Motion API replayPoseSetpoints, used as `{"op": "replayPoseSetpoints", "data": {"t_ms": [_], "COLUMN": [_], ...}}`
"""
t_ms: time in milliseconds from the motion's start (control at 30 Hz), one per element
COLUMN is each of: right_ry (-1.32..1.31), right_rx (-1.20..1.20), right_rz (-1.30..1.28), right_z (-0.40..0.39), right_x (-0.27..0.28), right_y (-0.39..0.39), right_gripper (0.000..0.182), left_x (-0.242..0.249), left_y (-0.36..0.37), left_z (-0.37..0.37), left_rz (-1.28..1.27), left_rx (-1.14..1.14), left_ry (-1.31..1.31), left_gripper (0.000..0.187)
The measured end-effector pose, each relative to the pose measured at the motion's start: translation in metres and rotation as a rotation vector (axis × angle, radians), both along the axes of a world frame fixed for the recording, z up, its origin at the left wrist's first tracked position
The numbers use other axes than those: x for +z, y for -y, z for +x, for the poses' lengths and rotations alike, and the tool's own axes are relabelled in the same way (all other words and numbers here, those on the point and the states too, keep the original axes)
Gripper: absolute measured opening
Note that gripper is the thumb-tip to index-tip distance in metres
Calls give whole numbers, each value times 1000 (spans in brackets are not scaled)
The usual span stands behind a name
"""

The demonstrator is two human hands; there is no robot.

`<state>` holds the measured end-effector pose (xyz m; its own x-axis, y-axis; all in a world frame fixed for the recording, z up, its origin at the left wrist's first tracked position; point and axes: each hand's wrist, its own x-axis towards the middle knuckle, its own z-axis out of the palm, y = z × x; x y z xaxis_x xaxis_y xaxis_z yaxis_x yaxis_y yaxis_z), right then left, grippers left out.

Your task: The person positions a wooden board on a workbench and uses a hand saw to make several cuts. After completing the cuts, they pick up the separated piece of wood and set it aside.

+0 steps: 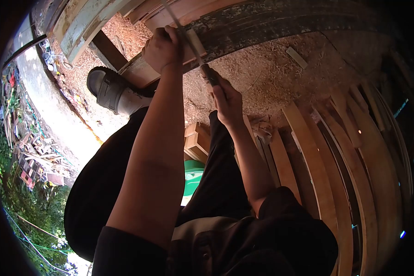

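Observation:
My right hand [227, 101] is closed around the dark handle of a handsaw [206, 71]. Its long narrow blade runs up past my left hand to the top edge of the view, seen nearly edge-on, so I cannot make out teeth. My left hand [162, 49] is closed on a wooden board [140, 71], just left of the blade. A short pale wood piece [197, 43] lies right of the blade, touching or very near it. The board rests across a thick dark beam [262, 27]. My fingers hide part of the board.
Wood shavings cover the ground [262, 69], with a small offcut [297, 57] on it. Long planks [315, 161] stand at the right. Between my legs sit wooden blocks [198, 140] and a green container [193, 177]. My shoe [106, 87] is beside the board. More timber [89, 27] lies upper left.

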<state>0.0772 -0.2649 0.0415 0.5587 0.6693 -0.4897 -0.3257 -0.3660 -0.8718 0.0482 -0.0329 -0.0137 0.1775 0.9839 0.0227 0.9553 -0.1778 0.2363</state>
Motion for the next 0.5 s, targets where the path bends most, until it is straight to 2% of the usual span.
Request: {"op": "replayPoseSetpoints", "data": {"t_ms": [100,167,500], "right_ry": [-9,194,278], "right_rx": [-24,12,130], "right_rz": [16,-10,-265], "right_z": [-5,-10,-28], "right_x": [0,0,18], "right_y": [-2,-3,3], "right_gripper": [46,48,55], "left_x": [-3,0,1], "left_y": [-2,-1,0], "left_z": [-5,-3,-3], "left_rz": [54,34,1], "left_rx": [-35,-42,-48], "left_ry": [15,2,-23], "left_gripper": [48,47,45]}}
